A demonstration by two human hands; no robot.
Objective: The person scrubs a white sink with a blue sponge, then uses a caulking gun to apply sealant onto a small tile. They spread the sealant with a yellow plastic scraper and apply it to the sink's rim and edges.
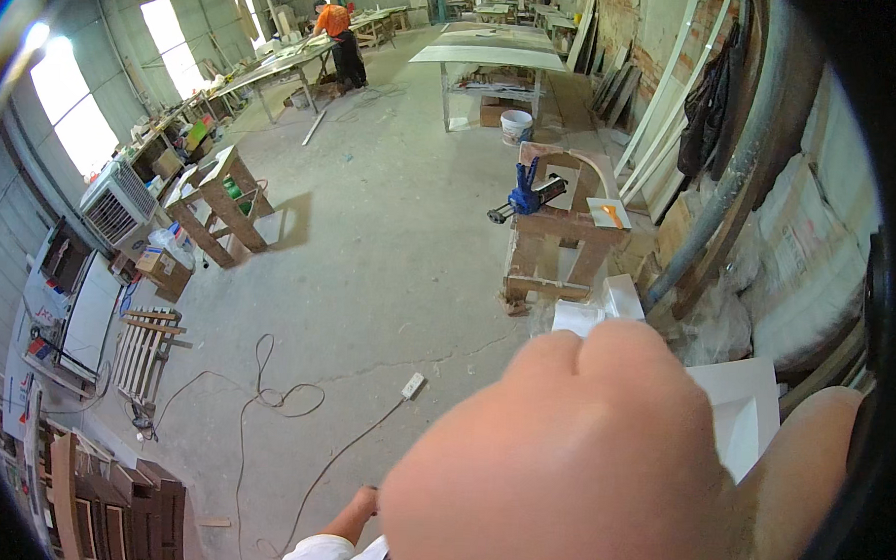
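Observation:
My right hand looms large and close, hiding much of the lower right. It looks closed, with rounded knuckles uppermost; anything inside it is out of sight. Its bare forearm rises at the right edge. Low in the middle, part of my left arm shows beyond a white sleeve. The left fingers cannot be made out beside the right hand. Past my right hand stands a wooden stand bearing a blue caulking gun and a white square piece with an orange scraper.
A cable loops across the floor to a power strip. A wooden stool and an air cooler stand left; dark brown panels lie lower left. A worktable, a white bucket and a person in orange are farther off.

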